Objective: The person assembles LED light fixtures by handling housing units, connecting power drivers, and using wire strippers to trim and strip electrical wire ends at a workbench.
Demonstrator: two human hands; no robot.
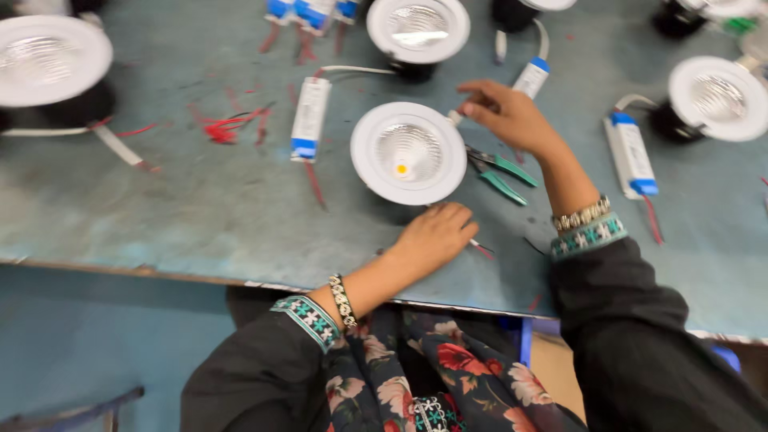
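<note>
The round white downlight (409,152) sits mid-tabletop, near the front edge. The right hand (512,116) pinches its rim; the left hand (436,236) rests curled, empty, beside it. It looks light and hard, best held by the rim.

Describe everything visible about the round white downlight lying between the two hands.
The downlight is a round recessed lamp with a broad, smooth white rim that looks like painted metal or plastic. Inside sits a ribbed, silvery reflector cone with a small yellow LED chip at its centre. It lies face up on the worn blue-green table. The right hand pinches something small and white at its upper right edge; the left hand rests at its lower edge. Green-handled pliers lie just beside it.
</note>
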